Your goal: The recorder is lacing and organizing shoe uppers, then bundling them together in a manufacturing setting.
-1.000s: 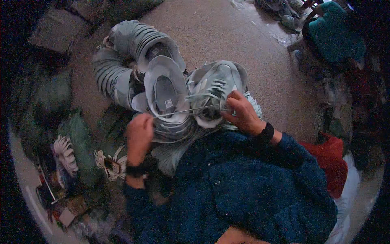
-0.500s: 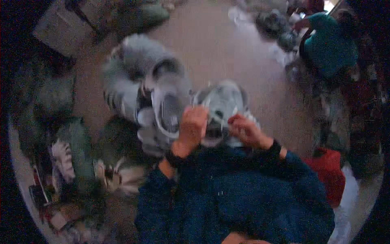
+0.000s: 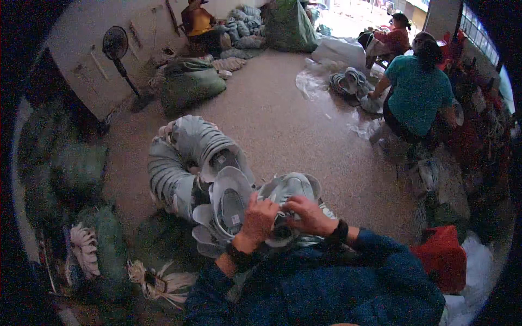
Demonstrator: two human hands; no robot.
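One shoe (image 3: 292,186) lies just beneath the curled left hand (image 3: 259,219) and right hand (image 3: 311,216); whether they pinch anything, I cannot tell.

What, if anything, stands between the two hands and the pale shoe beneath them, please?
Nothing visible does: the left hand and right hand are both at the pale shoe. The nested shoes lie beside it, to the left.

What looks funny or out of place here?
Those grey shoes are nested in a curving row, like a caterpillar, not paired side by side. The bundle of pale strands at lower left splays out messily. I see nothing clearly broken.
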